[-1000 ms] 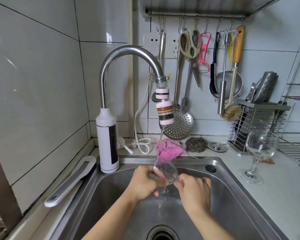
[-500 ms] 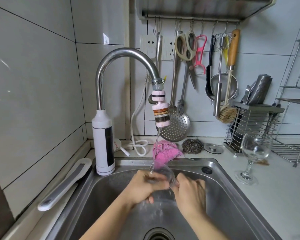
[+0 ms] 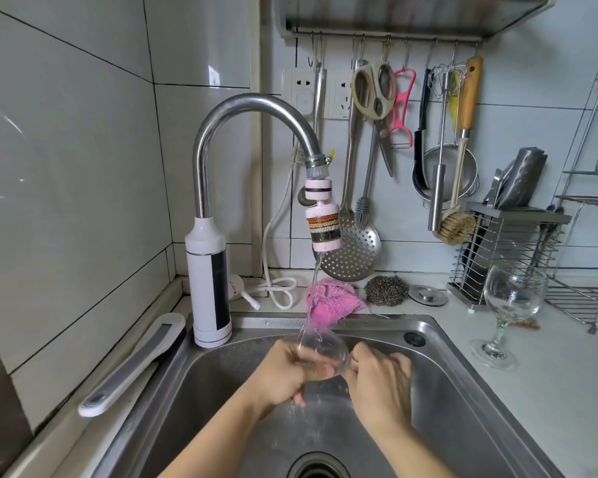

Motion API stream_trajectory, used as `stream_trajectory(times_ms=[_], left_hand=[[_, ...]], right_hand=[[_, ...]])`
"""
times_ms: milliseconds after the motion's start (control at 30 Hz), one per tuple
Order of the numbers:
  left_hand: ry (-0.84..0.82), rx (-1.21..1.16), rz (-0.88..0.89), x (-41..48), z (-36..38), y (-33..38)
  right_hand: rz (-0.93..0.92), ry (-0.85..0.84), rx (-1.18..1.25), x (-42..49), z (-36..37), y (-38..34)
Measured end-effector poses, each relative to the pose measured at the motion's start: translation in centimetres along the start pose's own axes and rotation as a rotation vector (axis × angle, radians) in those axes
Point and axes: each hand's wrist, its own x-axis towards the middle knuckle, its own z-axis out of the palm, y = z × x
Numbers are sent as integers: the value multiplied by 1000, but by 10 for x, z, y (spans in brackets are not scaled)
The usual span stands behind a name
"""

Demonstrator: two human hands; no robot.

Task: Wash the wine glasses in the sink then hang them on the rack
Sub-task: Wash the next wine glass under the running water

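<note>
The glass (image 3: 322,350) has been raised slightly under the stream (image 3: 313,281) above the sink (image 3: 463,391), mouth up-left, stem rightward, bowl gripped by the curled left hand (image 3: 283,374), stem pinched by the right hand (image 3: 380,384).

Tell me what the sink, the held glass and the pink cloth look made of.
Sink: brushed stainless steel, by its grey sheen and streaked reflections.
Held glass: probably clear glass, see-through with bright glints; plastic cannot be excluded.
Cloth: soft fuzzy fabric, crumpled, likely microfibre or terry.
</note>
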Motion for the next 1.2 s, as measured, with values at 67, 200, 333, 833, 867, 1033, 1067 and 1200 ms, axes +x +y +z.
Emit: stream_trajectory(times_ms=[67, 200, 333, 833, 867, 1033, 1067, 1200], left_hand=[[89, 58, 33, 0, 0, 2], [382, 386, 90, 3, -3, -6], [201, 152, 13, 3, -1, 0], [14, 91, -22, 3, 2, 3], [-33, 76, -42, 2, 3, 3], [160, 100, 34, 4, 3, 3], [228, 140, 48, 5, 3, 3], [78, 84, 58, 5, 6, 9]], right_hand=[[-7, -11, -1, 1, 1, 0], [-25, -50, -49, 3, 3, -2], [-4, -77, -21, 2, 3, 3], [-11, -56, 68, 0, 4, 4], [-10, -47, 68, 0, 3, 6], [35, -34, 70, 0, 4, 7], [44, -24, 68, 0, 4, 6], [39, -23, 33, 1, 3, 6]])
